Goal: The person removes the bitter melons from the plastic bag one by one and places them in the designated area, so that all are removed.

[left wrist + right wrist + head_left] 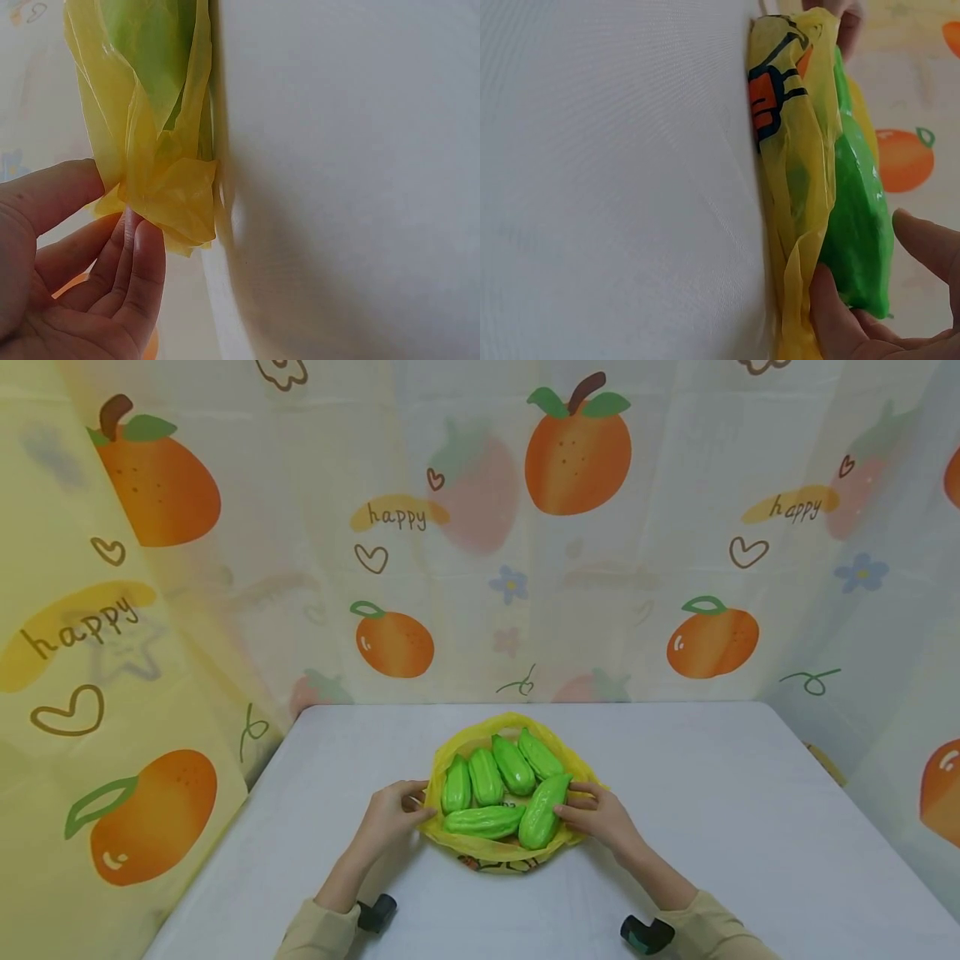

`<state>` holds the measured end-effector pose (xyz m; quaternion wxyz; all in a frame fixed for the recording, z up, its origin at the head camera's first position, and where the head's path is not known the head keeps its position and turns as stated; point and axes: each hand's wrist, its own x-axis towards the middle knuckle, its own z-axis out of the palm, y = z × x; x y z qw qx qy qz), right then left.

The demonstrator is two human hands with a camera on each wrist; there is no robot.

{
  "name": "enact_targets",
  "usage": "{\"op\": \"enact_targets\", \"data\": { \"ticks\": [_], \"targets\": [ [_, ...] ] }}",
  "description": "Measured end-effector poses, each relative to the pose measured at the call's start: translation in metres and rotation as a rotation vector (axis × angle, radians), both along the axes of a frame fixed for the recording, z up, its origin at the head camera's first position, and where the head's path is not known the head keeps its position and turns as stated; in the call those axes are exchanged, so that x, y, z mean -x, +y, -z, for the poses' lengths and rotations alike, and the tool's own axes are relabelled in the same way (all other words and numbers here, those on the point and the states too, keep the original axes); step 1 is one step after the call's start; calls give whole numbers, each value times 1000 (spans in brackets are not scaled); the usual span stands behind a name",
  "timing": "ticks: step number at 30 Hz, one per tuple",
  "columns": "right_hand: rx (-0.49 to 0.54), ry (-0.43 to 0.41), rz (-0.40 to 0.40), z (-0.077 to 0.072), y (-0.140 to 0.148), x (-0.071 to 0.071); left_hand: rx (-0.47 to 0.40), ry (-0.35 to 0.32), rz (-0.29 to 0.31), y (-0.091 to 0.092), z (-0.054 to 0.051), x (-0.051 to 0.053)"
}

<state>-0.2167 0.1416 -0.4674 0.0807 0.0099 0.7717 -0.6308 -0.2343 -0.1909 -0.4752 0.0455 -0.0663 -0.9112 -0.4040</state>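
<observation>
A yellow plastic bag (508,723) with a printed front lies wide-mouthed on the table, its rim rolled down. Several glossy green bitter melons (487,777) rest inside; one lies across the near side and another (543,814) leans at the right, its tip over the rim. My left hand (393,810) pinches the bag's left rim between thumb and fingers, also plain in the left wrist view (97,262). At the right rim, my right hand (600,814) holds the leaning melon (859,217); some fingertips are hidden behind it.
A white-covered table (712,793) spreads around the bag. Behind it hangs a fruit-printed curtain (480,585), with more curtain at both sides. A small black device (377,913) sits at the left wrist and another (647,935) at the right.
</observation>
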Motion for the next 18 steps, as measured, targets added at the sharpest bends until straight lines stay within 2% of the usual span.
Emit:
{"op": "enact_targets", "data": {
  "ticks": [11,18],
  "targets": [
    [-66,12,17,5,-6,3,9,22,2,1,1,0],
    [-159,29,20,5,-10,4,12,23,4,0,1,1]
  ]
}}
